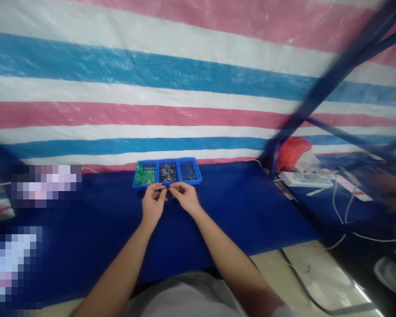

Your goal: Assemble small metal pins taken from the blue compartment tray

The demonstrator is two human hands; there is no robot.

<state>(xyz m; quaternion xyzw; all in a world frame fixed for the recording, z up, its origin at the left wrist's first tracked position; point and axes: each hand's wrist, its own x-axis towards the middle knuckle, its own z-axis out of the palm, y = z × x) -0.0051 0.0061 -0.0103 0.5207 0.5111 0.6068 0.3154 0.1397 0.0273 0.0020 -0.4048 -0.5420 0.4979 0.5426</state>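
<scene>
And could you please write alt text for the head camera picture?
The left hand and right hand hold an item too small to identify above a blue table. Beyond are three blue bins of green material and small metallic pieces; a striped sheet hangs behind.

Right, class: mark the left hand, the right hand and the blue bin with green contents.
Left hand (152,201): head view, back of the hand.
Right hand (187,198): head view, back of the hand.
Blue bin with green contents (140,186): head view, front wall.
</scene>
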